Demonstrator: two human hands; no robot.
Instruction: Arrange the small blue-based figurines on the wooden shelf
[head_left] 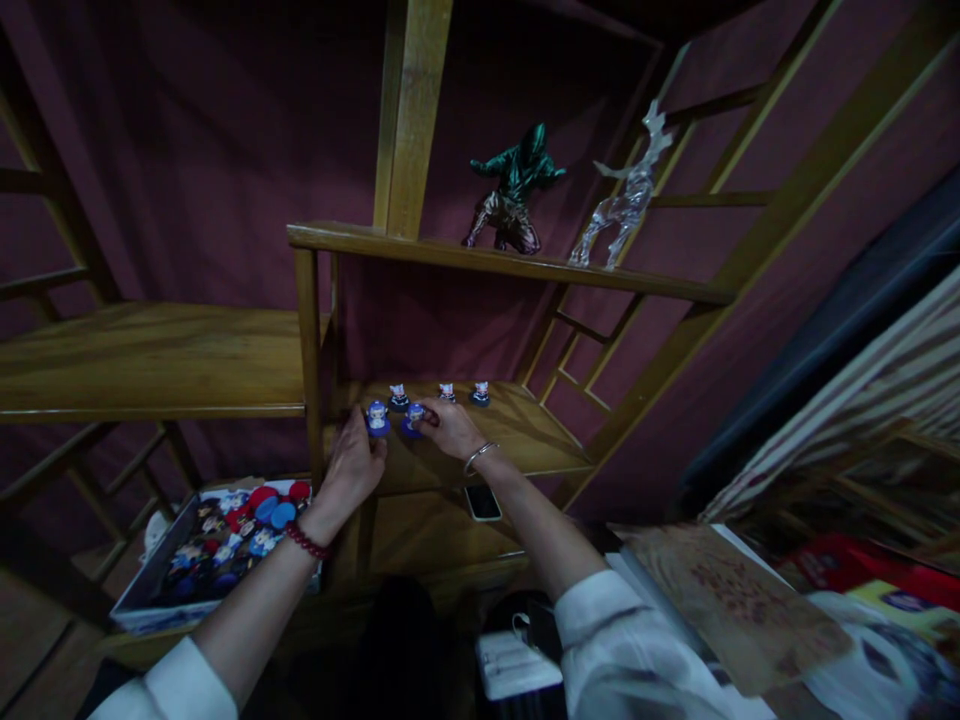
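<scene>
1. Left hand (356,462), centre of the frame: fingers partly curled at the left side of one purple-based figurine (377,419); whether they grip it cannot be told.
2. Right hand (448,428), just right of it: thumb and fingers pinching a second purple figurine (412,421).
3. Three dark-based figurines, behind on the middle shelf (525,432): left figurine (398,397), middle figurine (447,391), right figurine (480,393).
4. Phone (482,503), lower centre, on the board below.
5. Box (139,612), lower left: filled with assorted figurines (225,545).
6. Upper right, on the upper shelf (450,255): green hooded statue (517,190), clear deer ornament (626,200).
</scene>
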